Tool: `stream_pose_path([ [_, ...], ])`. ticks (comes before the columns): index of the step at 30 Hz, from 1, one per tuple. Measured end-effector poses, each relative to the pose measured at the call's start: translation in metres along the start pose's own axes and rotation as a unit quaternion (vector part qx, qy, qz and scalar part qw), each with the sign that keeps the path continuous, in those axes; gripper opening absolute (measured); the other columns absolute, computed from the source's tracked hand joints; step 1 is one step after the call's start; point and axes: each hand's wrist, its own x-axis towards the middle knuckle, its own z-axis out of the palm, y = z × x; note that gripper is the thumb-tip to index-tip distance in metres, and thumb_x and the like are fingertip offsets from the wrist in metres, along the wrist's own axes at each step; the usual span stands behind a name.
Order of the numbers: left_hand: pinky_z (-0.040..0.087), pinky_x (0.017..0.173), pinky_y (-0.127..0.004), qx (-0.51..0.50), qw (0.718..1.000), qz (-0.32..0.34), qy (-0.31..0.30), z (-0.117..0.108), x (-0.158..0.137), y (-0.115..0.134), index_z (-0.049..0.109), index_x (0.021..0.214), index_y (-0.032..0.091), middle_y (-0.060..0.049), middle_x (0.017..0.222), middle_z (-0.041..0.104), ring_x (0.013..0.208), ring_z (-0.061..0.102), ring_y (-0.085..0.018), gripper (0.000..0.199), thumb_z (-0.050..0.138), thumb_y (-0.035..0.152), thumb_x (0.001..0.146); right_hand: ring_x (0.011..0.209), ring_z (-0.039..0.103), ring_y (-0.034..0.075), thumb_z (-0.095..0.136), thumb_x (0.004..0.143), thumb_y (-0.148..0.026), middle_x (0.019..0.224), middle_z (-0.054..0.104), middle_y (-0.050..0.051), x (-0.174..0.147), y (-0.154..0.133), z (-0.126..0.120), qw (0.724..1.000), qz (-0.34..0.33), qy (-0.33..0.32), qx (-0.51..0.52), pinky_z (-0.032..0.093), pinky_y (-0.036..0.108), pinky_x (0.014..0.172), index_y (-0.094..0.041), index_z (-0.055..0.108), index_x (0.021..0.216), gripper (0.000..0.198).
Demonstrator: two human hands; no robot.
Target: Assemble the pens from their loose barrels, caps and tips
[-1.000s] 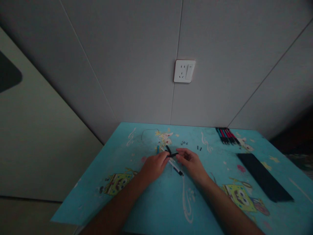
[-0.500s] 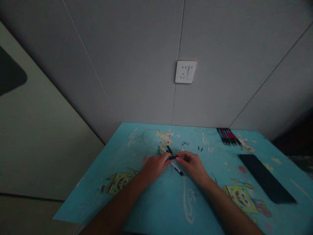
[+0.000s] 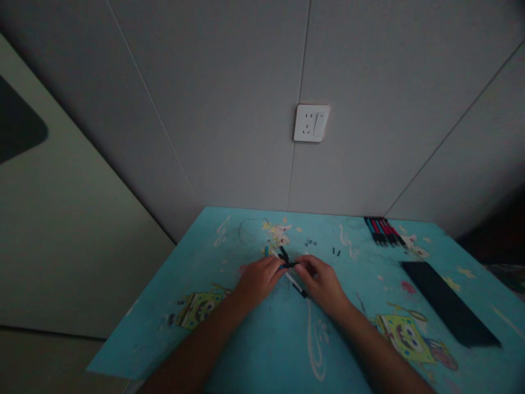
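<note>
My left hand (image 3: pixel 257 280) pinches a dark pen (image 3: pixel 289 265), which shows a little blue by the fingers. On the pen's other end are the closed fingertips of my right hand (image 3: pixel 322 278). Beneath the hands lies a slim white rod with a black end (image 3: pixel 297 286), partly hidden by them. Short black pen pieces (image 3: pixel 283 253) rest just beyond the fingertips. A small blue piece (image 3: pixel 266 251) pokes out behind my left hand.
The blue cartoon-printed table (image 3: pixel 246 345) meets a grey wall with a socket (image 3: pixel 311 123). Several blue, red and black pens (image 3: pixel 383 231) lie in a row at back right. A dark flat strip (image 3: pixel 449 302) is at right. Two tiny black pieces (image 3: pixel 336 251) and small bits (image 3: pixel 310 242) lie beyond my right hand.
Both hands keep nearly the same place, still joined at the pen. The whole view has shifted slightly, with the table a little lower in the picture.
</note>
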Motion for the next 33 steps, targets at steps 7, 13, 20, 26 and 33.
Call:
stream_pose_path([
  [7, 0.05, 0.08, -0.027, 0.012, 1.0, 0.018, 0.009, 0.001, -0.001, -0.002, 0.064, 0.111, 0.022, -0.005, 0.096, 0.067, 0.089, 0.064, -0.017, 0.027, 0.049, 0.039, 0.097, 0.071, 0.059, 0.017, 0.054, 0.093, -0.035, 0.078, 0.066, 0.003, 0.002, 0.0, -0.005, 0.998, -0.05, -0.024, -0.037, 0.047, 0.028, 0.069, -0.019, 0.067, 0.09, 0.021],
  [13, 0.05, 0.08, -0.028, 0.025, 0.999, 0.025, -0.009, 0.001, -0.002, 0.001, 0.065, 0.109, 0.023, -0.003, 0.095, 0.068, 0.089, 0.064, -0.017, 0.024, 0.051, 0.037, 0.096, 0.067, 0.058, 0.017, 0.044, 0.098, -0.037, 0.072, 0.064, 0.003, 0.002, 0.004, -0.005, 0.995, -0.053, -0.031, -0.082, 0.044, 0.027, 0.065, -0.019, 0.064, 0.081, 0.032],
  [20, 0.05, 0.081, -0.028, 0.009, 1.0, 0.011, -0.004, 0.004, -0.002, -0.002, 0.064, 0.113, 0.023, -0.004, 0.097, 0.067, 0.091, 0.064, -0.018, 0.026, 0.049, 0.037, 0.097, 0.08, 0.061, 0.018, 0.055, 0.094, -0.033, 0.088, 0.065, 0.004, 0.003, 0.005, -0.007, 0.992, -0.091, -0.054, -0.075, 0.047, 0.029, 0.075, -0.021, 0.065, 0.098, 0.016],
  [26, 0.05, 0.087, -0.029, -0.018, 1.0, 0.024, -0.009, 0.0, -0.001, 0.001, 0.061, 0.119, 0.023, -0.005, 0.105, 0.066, 0.098, 0.063, -0.018, 0.027, 0.048, 0.034, 0.098, 0.073, 0.059, 0.017, 0.043, 0.099, -0.033, 0.078, 0.063, 0.004, 0.003, 0.007, -0.01, 0.989, -0.074, -0.052, -0.119, 0.045, 0.03, 0.071, -0.019, 0.063, 0.085, 0.029],
  [33, 0.051, 0.089, -0.031, -0.017, 1.0, 0.024, -0.004, 0.004, -0.001, -0.005, 0.058, 0.125, 0.02, -0.007, 0.107, 0.064, 0.101, 0.062, -0.019, 0.03, 0.048, 0.028, 0.098, 0.088, 0.061, 0.019, 0.052, 0.095, -0.029, 0.096, 0.065, 0.005, 0.004, 0.007, -0.016, 0.988, -0.111, -0.08, -0.076, 0.047, 0.031, 0.082, -0.022, 0.062, 0.107, 0.017],
])
